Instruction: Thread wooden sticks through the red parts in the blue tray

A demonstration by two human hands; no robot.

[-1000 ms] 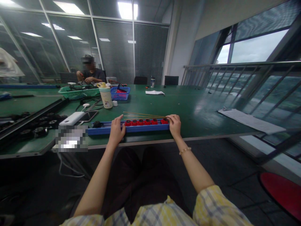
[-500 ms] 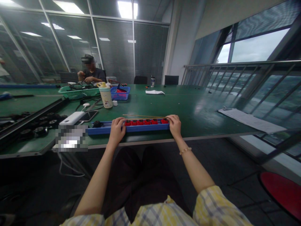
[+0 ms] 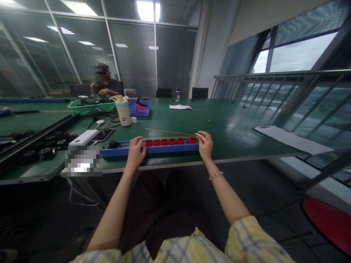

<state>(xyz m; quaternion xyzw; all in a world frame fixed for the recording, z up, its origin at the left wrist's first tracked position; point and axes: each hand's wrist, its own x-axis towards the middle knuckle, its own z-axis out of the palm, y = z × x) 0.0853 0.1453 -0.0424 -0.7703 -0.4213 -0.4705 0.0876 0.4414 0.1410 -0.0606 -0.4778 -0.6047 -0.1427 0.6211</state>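
Head-worn, facing forward and down (onto the blue tray [image 3: 120, 151]).

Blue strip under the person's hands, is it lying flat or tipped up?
Lying flat: the blue strip sits level along the green table's front edge, red pieces in an even row, left hand and right hand on it.

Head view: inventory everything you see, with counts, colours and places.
blue plastic bar: one, blue, at the near edge of the workbench
red pieces: six, red, in a row on the bar
thin rods: at least two, golden, on and behind the red pieces
tumbler: one, cream with yellow lid, beyond the bar
blue basket: one, blue, beyond the tumbler
co-worker: one, dark shirt, far end of bench
left hand: one, beside the red pieces
right hand: one, at bar's right end
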